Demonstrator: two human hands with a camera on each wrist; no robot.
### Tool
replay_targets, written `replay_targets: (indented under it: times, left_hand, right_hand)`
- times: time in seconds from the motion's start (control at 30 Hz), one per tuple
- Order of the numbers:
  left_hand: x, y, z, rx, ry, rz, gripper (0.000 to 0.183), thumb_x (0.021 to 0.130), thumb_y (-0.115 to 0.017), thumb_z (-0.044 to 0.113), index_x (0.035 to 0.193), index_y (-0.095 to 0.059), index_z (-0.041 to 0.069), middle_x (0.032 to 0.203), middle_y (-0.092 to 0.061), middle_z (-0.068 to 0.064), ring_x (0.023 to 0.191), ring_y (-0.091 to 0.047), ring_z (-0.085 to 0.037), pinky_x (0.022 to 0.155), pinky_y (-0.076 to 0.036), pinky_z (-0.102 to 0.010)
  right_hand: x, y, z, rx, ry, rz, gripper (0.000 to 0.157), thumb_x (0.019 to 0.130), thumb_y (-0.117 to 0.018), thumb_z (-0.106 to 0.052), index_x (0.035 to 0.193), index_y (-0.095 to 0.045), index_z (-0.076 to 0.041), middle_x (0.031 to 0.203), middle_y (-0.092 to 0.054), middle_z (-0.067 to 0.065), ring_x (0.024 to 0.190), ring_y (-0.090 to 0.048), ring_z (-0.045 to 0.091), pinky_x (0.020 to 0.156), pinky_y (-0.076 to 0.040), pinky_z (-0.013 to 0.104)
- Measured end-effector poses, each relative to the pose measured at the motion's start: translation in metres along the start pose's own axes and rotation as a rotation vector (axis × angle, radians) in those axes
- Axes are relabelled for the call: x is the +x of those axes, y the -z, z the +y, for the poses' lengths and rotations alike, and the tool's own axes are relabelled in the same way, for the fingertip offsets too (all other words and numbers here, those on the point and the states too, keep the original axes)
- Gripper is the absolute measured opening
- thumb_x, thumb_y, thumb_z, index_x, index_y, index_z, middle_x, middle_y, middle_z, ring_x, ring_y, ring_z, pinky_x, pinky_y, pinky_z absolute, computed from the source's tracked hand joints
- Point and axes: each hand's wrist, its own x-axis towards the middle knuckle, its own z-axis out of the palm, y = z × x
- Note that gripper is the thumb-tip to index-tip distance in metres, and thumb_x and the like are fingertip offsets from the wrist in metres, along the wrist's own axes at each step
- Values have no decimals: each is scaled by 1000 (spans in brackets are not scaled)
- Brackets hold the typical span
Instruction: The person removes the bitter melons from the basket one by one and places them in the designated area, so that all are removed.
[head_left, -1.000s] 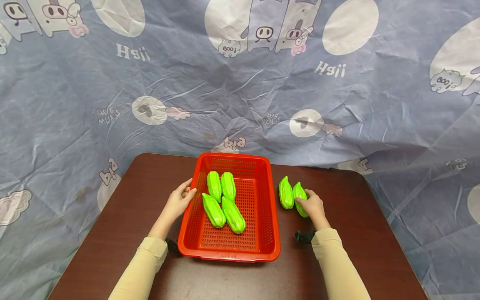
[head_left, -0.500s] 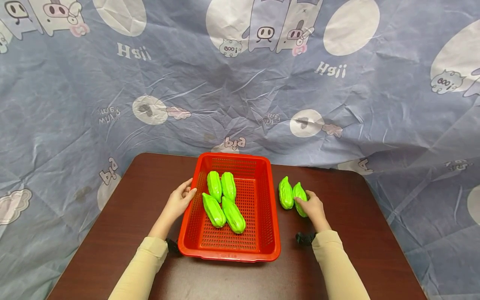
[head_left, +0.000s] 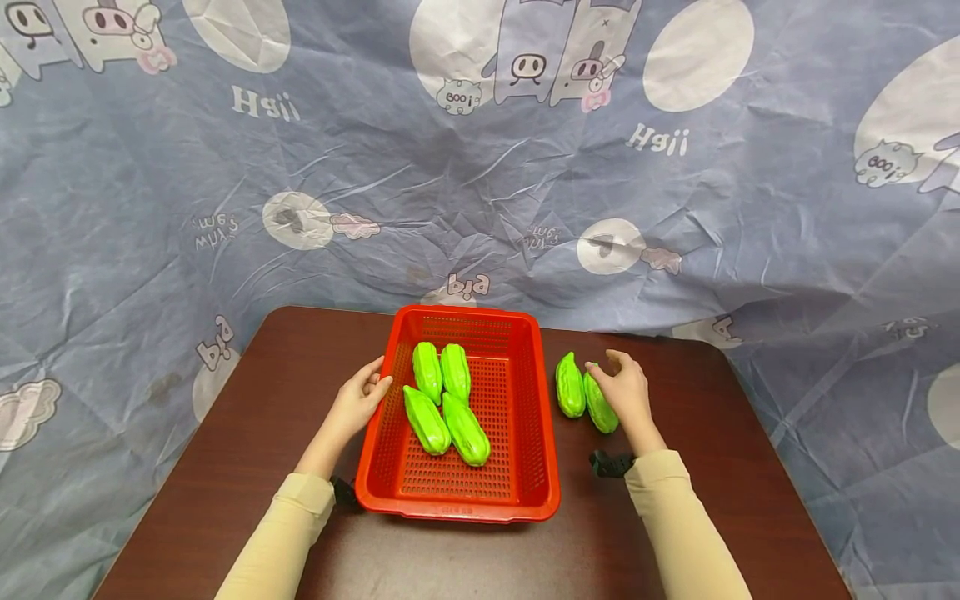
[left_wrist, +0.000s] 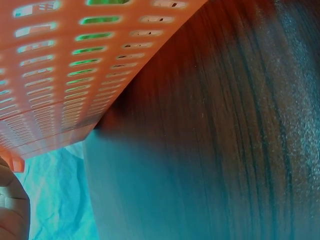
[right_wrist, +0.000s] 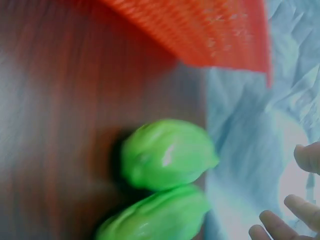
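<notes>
A red plastic basket (head_left: pixel 459 510) stands on the table, with several green, ridged bitter melons (head_left: pixel 467 429) lying in its left half. My left hand (head_left: pixel 357 404) grips the basket's left rim. Two more bitter melons lie side by side to the right of the basket: a nearer-to-basket one (head_left: pixel 571 387) and an outer one (head_left: pixel 602 407). Over the far end of the outer one is my right hand (head_left: pixel 628 392), thumb and fingers spread, holding nothing. The right wrist view shows its fingers (right_wrist: pixel 280 227) apart from both bitter melons.
The dark brown wooden table (head_left: pixel 697 467) has its far edge against a blue printed cloth (head_left: pixel 480 183). Black straps show at both wrists, such as the right wrist strap (head_left: pixel 611 464). The basket's slotted side wall (left_wrist: pixel 65 75) fills the upper left of the left wrist view.
My right hand has let go of the outer bitter melon and moved up and away from it, fingers spreading. The bitter melons and my left hand on the basket have stayed put.
</notes>
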Motion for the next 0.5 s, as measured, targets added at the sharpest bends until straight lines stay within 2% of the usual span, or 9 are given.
replay_targets:
  times: [0.23,0.5]
  left_hand:
    - [1,2,2,40,2,-5,54,101,-58,21,148,-41,1,102,-60,-15,75,-53,-12,64,-47,-24]
    - [3,4,6,85,21,-39,54,101,-57,22,147,-40,0,103,-61,-15,82,-57,-18,70,-48,-27]
  right_hand:
    - [-10,0,-39,53,81,-23,59,95,-64,-35,143,-47,-4,142,-47,23,130,-46,39,105,-40,52]
    - [-24,-16,-77,67,163,-95,57,93,-68,-35,139,-52,-6,139,-52,18,126,-51,36,103,-42,50]
